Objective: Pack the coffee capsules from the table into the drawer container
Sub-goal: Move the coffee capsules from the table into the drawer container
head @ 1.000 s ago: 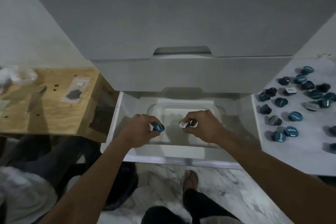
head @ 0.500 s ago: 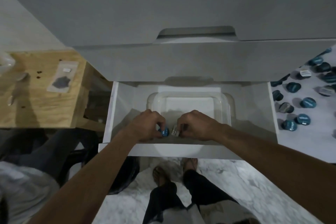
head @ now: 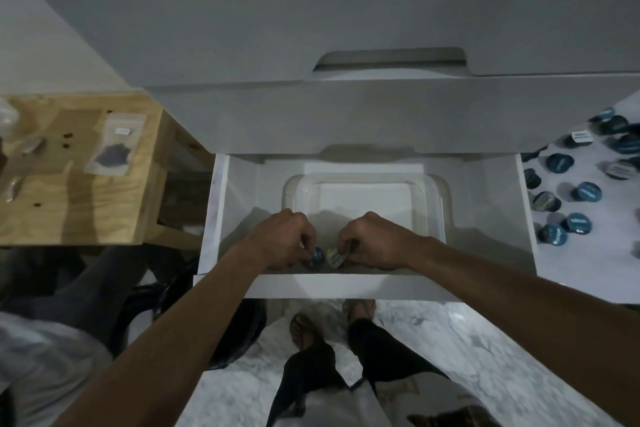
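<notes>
You look down into an open white drawer (head: 221,211) with a clear plastic container (head: 437,198) sitting inside it. Both your hands reach into the near end of that container, low against its front edge. Your left hand (head: 282,241) pinches a blue coffee capsule (head: 316,256) between fingertips and thumb. Your right hand (head: 375,242) pinches a pale capsule (head: 334,257) with a light printed top. The two capsules sit just beside each other, almost touching, between your hands. Whether they already rest on the container floor cannot be told. To your right, a white table (head: 588,270) holds the remaining capsules (head: 585,192), mostly blue or dark, scattered near the drawer's side. To your left stands a wooden bench (head: 79,215) with a small plastic bag (head: 116,146) lying on it. Below, your feet stand on marble floor (head: 485,350).
</notes>
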